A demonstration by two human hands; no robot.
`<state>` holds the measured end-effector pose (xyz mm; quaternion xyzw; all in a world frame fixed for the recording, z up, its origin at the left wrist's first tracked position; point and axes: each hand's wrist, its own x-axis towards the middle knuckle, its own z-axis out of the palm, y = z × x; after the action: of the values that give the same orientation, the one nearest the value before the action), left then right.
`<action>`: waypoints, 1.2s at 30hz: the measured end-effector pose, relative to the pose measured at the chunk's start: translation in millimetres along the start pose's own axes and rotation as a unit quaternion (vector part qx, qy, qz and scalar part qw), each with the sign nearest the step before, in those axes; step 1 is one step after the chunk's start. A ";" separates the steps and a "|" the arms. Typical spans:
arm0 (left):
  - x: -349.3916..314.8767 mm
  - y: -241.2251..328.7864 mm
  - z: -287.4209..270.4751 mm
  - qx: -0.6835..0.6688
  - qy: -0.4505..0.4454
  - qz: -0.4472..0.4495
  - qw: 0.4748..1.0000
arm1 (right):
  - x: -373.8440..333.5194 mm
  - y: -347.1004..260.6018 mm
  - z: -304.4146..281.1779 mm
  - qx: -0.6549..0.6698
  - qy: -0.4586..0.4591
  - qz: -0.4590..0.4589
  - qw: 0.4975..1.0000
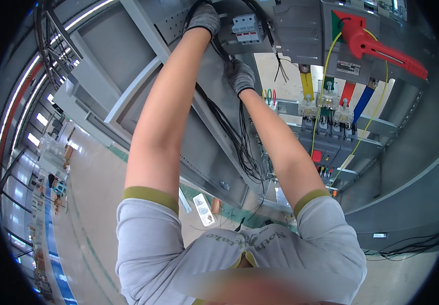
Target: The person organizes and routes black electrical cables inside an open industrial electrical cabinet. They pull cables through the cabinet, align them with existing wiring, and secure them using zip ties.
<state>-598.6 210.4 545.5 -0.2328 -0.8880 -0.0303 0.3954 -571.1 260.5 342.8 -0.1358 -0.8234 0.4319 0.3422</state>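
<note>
Overhead, both arms are raised into a grey electrical cabinet. Grey knit gloves are worn on both hands. The left hand is set high against the panel, fingers curled around a bundle of thin black wires, just left of a white three-pole breaker. The right hand is placed lower, closed on the same bundle where it drops along the mounting plate; how tight that hold is cannot be told, as the fingers are hidden behind the glove back. The wires are seen trailing down between the forearms into a loose tangle. Loose black wire ends hang beside the right hand. A red switch handle is seen well to the right, above yellow, red and blue busbar strips.
</note>
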 end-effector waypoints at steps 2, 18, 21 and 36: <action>-21.5 5.0 -8.6 0.035 -0.053 0.029 0.998 | -1.0 4.1 0.3 0.000 0.024 -0.010 1.000; -41.4 2.1 64.4 0.054 -0.184 -0.004 0.981 | 59.2 26.4 7.5 0.018 -0.027 -0.135 0.990; -39.0 5.5 72.8 0.077 -0.131 0.038 0.988 | 70.9 34.0 -8.9 -0.010 -0.098 -0.153 0.983; -32.9 -12.7 100.9 0.128 -0.056 0.050 0.989 | -29.4 69.9 -146.5 -0.054 0.089 -0.058 0.993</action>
<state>-654.5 210.3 454.4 -0.2255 -0.8927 0.1167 0.3723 -454.9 377.0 331.1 -0.1443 -0.8179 0.3528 0.4310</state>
